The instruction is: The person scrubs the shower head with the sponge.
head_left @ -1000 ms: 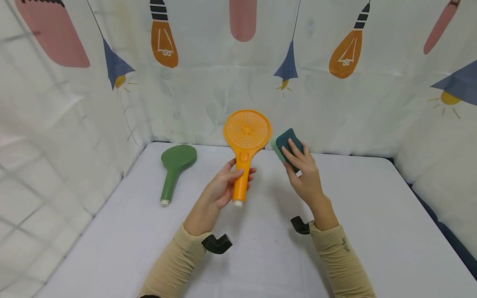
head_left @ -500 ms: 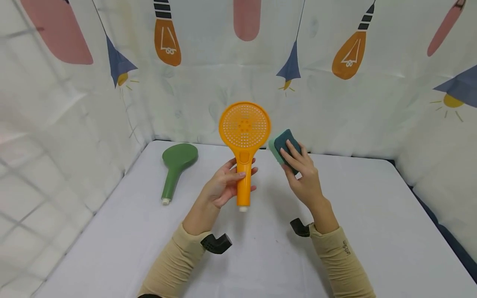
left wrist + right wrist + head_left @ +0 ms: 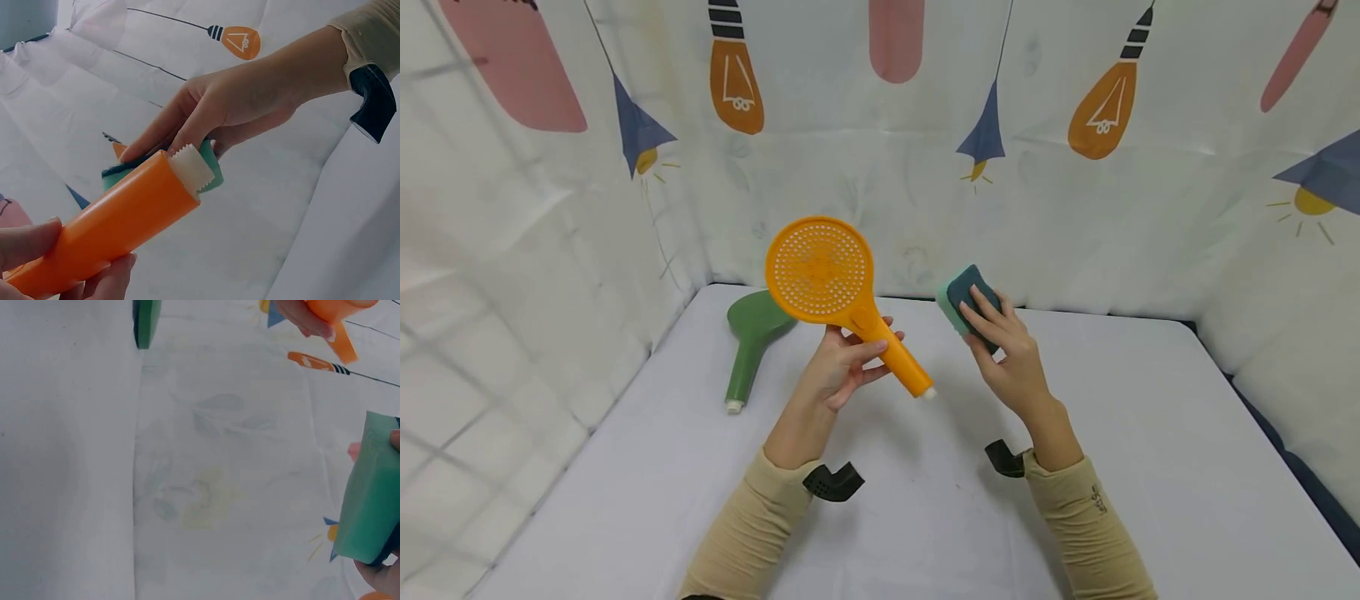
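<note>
My left hand [image 3: 842, 367] grips an orange shower head [image 3: 820, 268] by its handle, raised above the table. Its round, perforated face leans to the upper left, and the white threaded end [image 3: 192, 167] points to the lower right. To the right, my right hand [image 3: 1011, 350] holds a two-layer sponge [image 3: 972, 300] between thumb and fingers, dark teal scouring side under the fingertips. The light green foam [image 3: 370, 494] faces left, apart from the shower head. A green shower head [image 3: 752, 342] lies on the table at the left, its upper right edge next to the orange one in the head view.
A white cloth covers the table [image 3: 1120, 467]. Behind and at the sides hangs a pale curtain [image 3: 865, 158] printed with lamps and bulbs. Black wrist cameras [image 3: 835, 482] sit on both sleeves.
My left hand has tilted the orange shower head from upright to the left, its handle end swinging right. The right hand and sponge have barely moved.
</note>
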The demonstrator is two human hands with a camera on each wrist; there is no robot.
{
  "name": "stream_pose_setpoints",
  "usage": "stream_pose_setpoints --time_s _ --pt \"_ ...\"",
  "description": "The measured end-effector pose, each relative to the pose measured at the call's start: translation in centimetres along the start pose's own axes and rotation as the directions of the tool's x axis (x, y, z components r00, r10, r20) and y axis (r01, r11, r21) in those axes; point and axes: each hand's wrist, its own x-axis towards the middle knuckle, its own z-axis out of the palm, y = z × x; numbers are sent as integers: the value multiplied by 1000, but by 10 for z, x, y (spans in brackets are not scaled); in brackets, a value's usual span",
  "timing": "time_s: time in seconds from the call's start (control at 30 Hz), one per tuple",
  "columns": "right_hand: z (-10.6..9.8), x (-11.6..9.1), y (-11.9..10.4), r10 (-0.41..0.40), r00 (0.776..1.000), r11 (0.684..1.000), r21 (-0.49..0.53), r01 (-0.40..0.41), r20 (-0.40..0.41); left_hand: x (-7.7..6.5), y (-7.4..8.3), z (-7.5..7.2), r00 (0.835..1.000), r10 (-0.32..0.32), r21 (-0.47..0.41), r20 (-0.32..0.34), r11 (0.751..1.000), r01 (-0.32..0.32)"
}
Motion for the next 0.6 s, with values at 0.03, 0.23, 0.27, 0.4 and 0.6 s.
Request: stream_pose_setpoints --time_s 0.03,0.23,0.27,0.4,0.6 --pt "0 0 -1 0 1000 1000 0 0 6 0 1 -1 1000 9 -12 -13 1000 -9" --pt "2 -1 -4 1 1000 1000 0 -1 31 -1 3 -1 995 29 -152 -96 987 -44" --pt "2 -2 -4 1 999 1000 -1 -1 34 -1 3 -2 994 30 -164 -108 985 -47" --pt "5 -3 -7 -22 999 1000 14 21 44 0 2 -4 988 41 -165 -149 984 -65" --pt "13 -2 -15 -89 989 995 52 83 119 5 -1 -6 966 107 -117 -234 984 -137"
